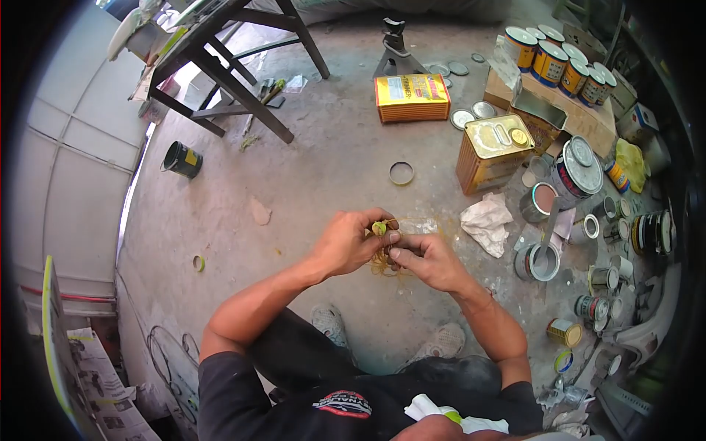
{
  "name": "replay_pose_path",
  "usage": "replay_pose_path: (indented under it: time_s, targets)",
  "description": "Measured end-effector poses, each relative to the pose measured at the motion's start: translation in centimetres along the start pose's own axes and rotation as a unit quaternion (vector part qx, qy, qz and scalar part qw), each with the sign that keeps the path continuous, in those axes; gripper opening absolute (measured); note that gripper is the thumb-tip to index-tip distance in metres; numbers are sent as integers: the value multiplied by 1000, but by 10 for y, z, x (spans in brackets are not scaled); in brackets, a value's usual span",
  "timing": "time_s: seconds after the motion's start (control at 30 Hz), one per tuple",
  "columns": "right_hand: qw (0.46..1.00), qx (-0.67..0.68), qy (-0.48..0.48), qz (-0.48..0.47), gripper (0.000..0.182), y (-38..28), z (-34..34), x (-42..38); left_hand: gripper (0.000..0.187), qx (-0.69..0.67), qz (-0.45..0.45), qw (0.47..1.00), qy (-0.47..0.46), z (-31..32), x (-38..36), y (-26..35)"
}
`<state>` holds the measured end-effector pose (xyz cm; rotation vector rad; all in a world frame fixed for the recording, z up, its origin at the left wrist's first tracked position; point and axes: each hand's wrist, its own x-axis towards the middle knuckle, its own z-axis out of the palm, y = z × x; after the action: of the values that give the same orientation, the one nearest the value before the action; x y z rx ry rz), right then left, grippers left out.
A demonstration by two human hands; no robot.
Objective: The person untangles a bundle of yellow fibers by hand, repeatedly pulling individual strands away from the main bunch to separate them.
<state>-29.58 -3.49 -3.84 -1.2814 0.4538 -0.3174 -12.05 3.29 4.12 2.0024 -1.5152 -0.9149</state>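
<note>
head view: a person is crouching over a bare concrete floor (331,169), both hands meeting in front of the knees.
left hand: the left hand (351,242) is curling inward, its fingertips pinching a small yellow-green piece (379,228) from above.
right hand: the right hand (429,261) is pressing thumb and fingers together on the same small piece from the other side; what it is exactly is too small to tell.
where the piece is: it is sitting between the two hands, held off the floor, just above a yellowish stain (382,264) on the concrete.
near the hands: a crumpled white rag (485,222) is lying just to the right, and a thin metal ring (401,173) is lying beyond the hands.
right side: a gold rectangular tin (494,153) is standing by an open can of grey paint (537,262), with many small paint cans (603,279) crowding the floor around them.
far right: a row of orange-and-blue cans (562,65) is sitting on a cardboard box (581,117).
middle distance: an orange flat tin (412,98) is lying near a jack stand (395,45).
left side: a dark green can (182,159) is lying on its side near the legs of a dark wooden trestle (228,81), and a small roll of tape (198,262) is lying well apart from the hands.
feet: grey shoes (329,323) are showing under the forearms.
</note>
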Motion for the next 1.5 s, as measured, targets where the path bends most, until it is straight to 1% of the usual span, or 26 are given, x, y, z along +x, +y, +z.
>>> replay_pose_path:
  time_s: [0.17,0.23,0.27,0.33,0.47,0.53,0.57,0.63,0.7,0.77,0.83,0.87,0.93,1.0,1.03,1.1,1.13,1.17,1.2,1.23,1.3,1.37,1.4,1.43,1.47,1.5]
  targets:
    - [999,-15,24,14,26,6,-7,4,28,-12,-46,998,-41,0,2,0]
    - [997,-36,64,19,23,7,-7,5,29,-84,36,994,-51,3,5,-14]
    - [997,-36,64,21,23,6,-6,4,29,-86,35,994,-52,5,6,-19]
    - [988,-109,105,-16,22,-1,-3,4,29,-99,-11,991,-87,0,7,-17]
    - [991,-42,123,-17,21,9,2,7,27,-85,-14,994,-65,3,8,-19]
    - [991,62,120,-2,21,18,0,11,24,-119,14,993,-15,7,9,-24]
    - [991,62,120,0,21,21,-1,11,24,-119,13,993,-15,6,10,-27]
    - [993,79,90,-7,20,23,-1,11,21,-111,25,992,58,-4,16,-29]
    - [993,81,88,-2,20,23,0,9,19,-144,-17,982,122,-24,28,-40]
    - [993,81,83,2,20,20,-1,7,19,-154,6,966,209,-38,37,-55]
    - [998,55,32,22,22,19,-2,4,19,-131,14,957,260,-51,42,-67]
    - [998,57,30,22,22,20,-1,4,19,-129,12,957,261,-60,46,-74]
    - [997,63,51,13,23,22,2,1,18,-95,27,934,344,-81,51,-89]
    - [998,45,36,17,23,16,1,-3,17,-74,0,913,402,-101,51,-102]
    - [999,28,24,21,23,15,0,-5,17,-71,-1,913,403,-112,52,-118]
    - [999,32,24,36,23,23,-2,-9,17,-11,-43,861,506,-131,54,-165]
    - [998,34,26,51,23,29,-3,-12,17,-8,-45,861,507,-143,51,-186]
    - [998,36,23,52,23,35,-5,-16,19,9,-91,833,545,-154,47,-207]
    - [996,46,37,60,23,40,-9,-19,21,25,-135,801,583,-162,42,-212]
    - [995,56,50,68,22,43,-13,-21,21,27,-135,799,585,-166,37,-216]
    - [994,57,54,75,22,45,-24,-26,22,77,-188,731,652,-171,28,-222]
    - [993,56,57,82,21,46,-36,-31,23,92,-204,715,662,-175,24,-225]
    - [992,38,88,83,19,46,-44,-33,23,105,-221,701,670,-177,22,-226]
    - [989,19,120,84,18,46,-53,-35,23,105,-220,700,671,-180,21,-226]
    - [989,18,119,83,18,47,-67,-39,23,98,-206,700,676,-183,21,-227]
    - [981,-53,171,76,18,48,-82,-43,22,92,-191,701,681,-185,21,-226]
